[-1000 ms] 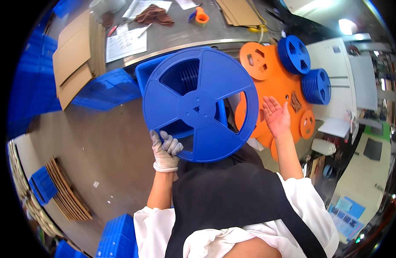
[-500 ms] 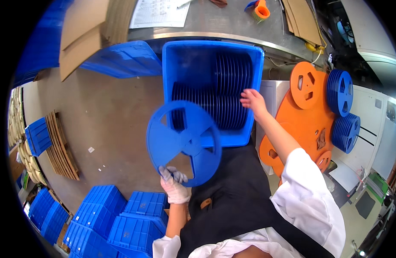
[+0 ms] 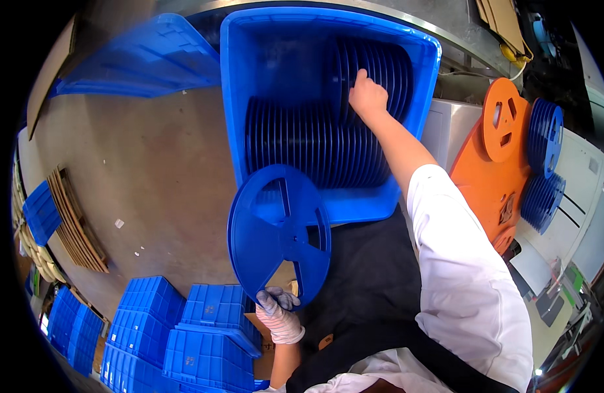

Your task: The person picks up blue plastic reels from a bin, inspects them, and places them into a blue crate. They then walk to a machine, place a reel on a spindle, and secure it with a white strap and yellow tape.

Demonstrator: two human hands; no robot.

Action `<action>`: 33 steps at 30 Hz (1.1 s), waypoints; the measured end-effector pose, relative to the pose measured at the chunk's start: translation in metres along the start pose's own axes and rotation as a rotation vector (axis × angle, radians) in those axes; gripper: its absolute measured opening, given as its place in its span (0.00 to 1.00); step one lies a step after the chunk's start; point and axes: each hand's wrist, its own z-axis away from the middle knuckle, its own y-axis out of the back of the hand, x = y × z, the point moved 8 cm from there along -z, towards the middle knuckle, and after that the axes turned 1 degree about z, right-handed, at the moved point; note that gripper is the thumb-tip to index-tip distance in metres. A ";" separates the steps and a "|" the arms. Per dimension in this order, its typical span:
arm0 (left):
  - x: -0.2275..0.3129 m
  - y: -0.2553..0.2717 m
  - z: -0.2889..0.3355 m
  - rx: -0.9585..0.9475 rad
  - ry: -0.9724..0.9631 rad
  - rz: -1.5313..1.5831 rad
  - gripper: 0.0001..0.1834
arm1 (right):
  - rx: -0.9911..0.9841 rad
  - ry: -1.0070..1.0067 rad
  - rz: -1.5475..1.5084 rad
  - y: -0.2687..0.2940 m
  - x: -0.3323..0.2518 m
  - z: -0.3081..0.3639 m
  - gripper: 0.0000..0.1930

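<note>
My left hand [image 3: 280, 317], in a pale glove with grey fingertips, is closed on the lower rim of a blue plastic reel [image 3: 263, 226]. The reel is held tilted in front of me, its near edge over my dark apron, and overlaps the front wall of a large blue bin [image 3: 230, 111]. Inside the bin, thin blue reels stand on edge in two rows: a long front row [image 3: 308, 141] and a shorter row [image 3: 397, 72] at the back right. My bare right hand [image 3: 369, 97] is over that back row, fingers curled with the index finger pointing away; its palm side is hidden.
An orange board [image 3: 482, 190] with an orange disc [image 3: 500, 121] and stacked blue reels [image 3: 544, 137] stands at right. Blue crates [image 3: 204, 340] are stacked at lower left, flattened cardboard [image 3: 76, 223] further left. A metal table edge [image 3: 354, 5] runs behind the bin.
My right hand has moved from the bin's right side in over the back row of reels, its fingers curling. My left hand has lowered and turned the reel slightly. The whole view has shifted.
</note>
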 end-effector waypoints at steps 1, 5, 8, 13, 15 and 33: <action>-0.004 0.001 -0.002 -0.005 0.003 -0.008 0.28 | -0.004 0.009 0.019 -0.002 0.002 -0.002 0.12; -0.010 0.003 -0.003 -0.021 0.016 -0.011 0.27 | 0.026 -0.015 0.029 -0.004 0.014 -0.012 0.12; -0.014 0.008 -0.003 -0.005 0.016 0.032 0.26 | 0.152 0.001 -0.091 0.024 0.000 0.002 0.12; -0.003 -0.007 -0.004 -0.022 -0.057 -0.025 0.25 | 0.107 0.071 -0.050 0.001 -0.002 0.004 0.13; -0.005 -0.011 -0.002 -0.015 -0.056 -0.022 0.25 | 0.076 0.070 -0.030 0.002 -0.006 0.000 0.12; -0.010 -0.039 0.012 -0.051 -0.065 -0.028 0.26 | 0.014 0.068 -0.193 -0.004 -0.004 0.002 0.09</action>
